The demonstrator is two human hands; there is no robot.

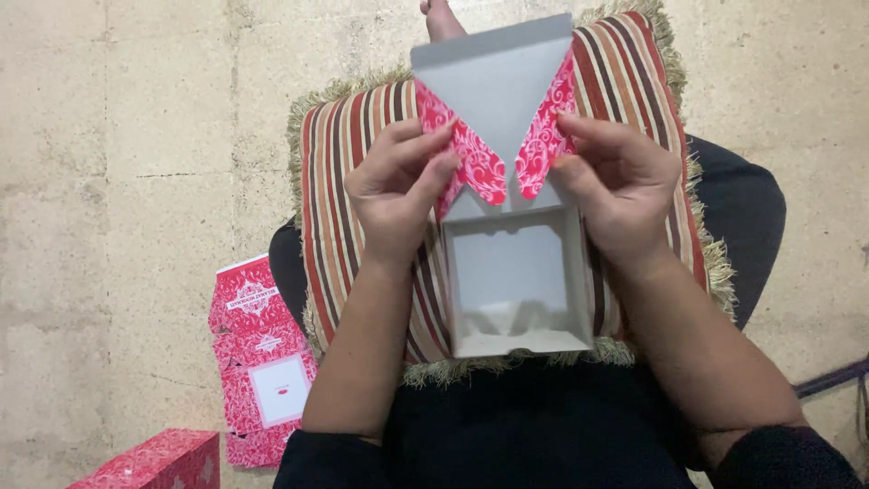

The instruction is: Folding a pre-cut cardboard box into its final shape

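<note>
A cardboard box [516,281], grey inside and red with white swirls outside, rests open on a striped cushion [358,136] on my lap. Its grey lid flap [493,81] stands up at the far side. My left hand [398,186] pinches the left red side flap [466,154], folding it inward. My right hand [615,186] pinches the right red side flap [543,145] the same way. The two flaps nearly meet over the box's mouth.
A flat, unfolded red patterned carton [262,362] lies on the beige stone floor [136,181] at my left. An assembled red box [154,462] sits at the bottom left corner. A bare foot [442,18] shows beyond the cushion.
</note>
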